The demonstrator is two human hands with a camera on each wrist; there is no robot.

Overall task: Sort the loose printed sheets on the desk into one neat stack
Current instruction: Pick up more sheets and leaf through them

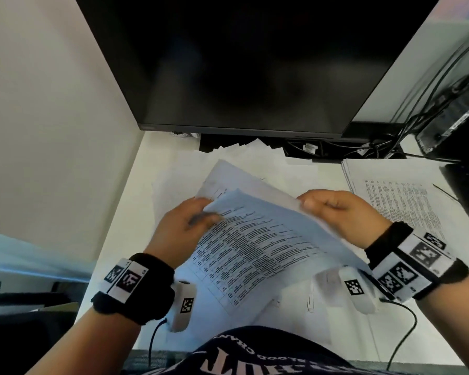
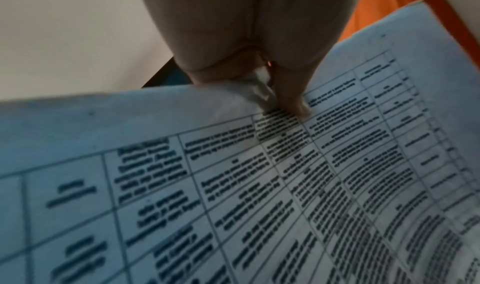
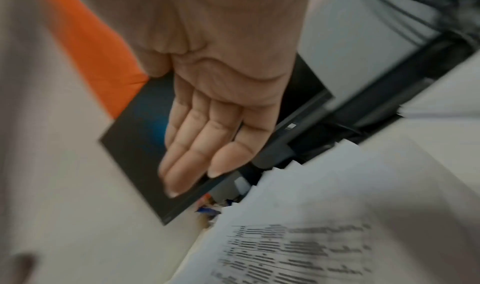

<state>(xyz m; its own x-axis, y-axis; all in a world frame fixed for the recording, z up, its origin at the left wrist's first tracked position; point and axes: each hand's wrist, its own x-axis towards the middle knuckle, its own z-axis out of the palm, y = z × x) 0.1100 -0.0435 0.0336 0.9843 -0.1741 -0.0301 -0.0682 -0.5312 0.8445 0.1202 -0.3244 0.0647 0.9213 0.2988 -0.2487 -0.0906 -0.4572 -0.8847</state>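
Note:
I hold a few printed sheets (image 1: 255, 239) with dense tables, tilted up above the white desk (image 1: 136, 212). My left hand (image 1: 198, 215) pinches their left corner; in the left wrist view the thumb (image 2: 291, 95) presses on the printed sheet (image 2: 233, 185) beside a curled corner. My right hand (image 1: 317, 205) is at the sheets' far right corner. In the blurred right wrist view its fingers (image 3: 192, 165) lie straight with nothing between them, and the sheets (image 3: 285, 247) lie below them. More loose sheets (image 1: 241, 155) are fanned out on the desk under the monitor.
A dark monitor (image 1: 241, 63) stands close behind the papers. A stack of printed pages (image 1: 398, 204) lies at the right, with a black keyboard (image 1: 466, 180) beyond it. Cables (image 1: 377, 147) run behind the monitor's base. A wall borders the desk on the left.

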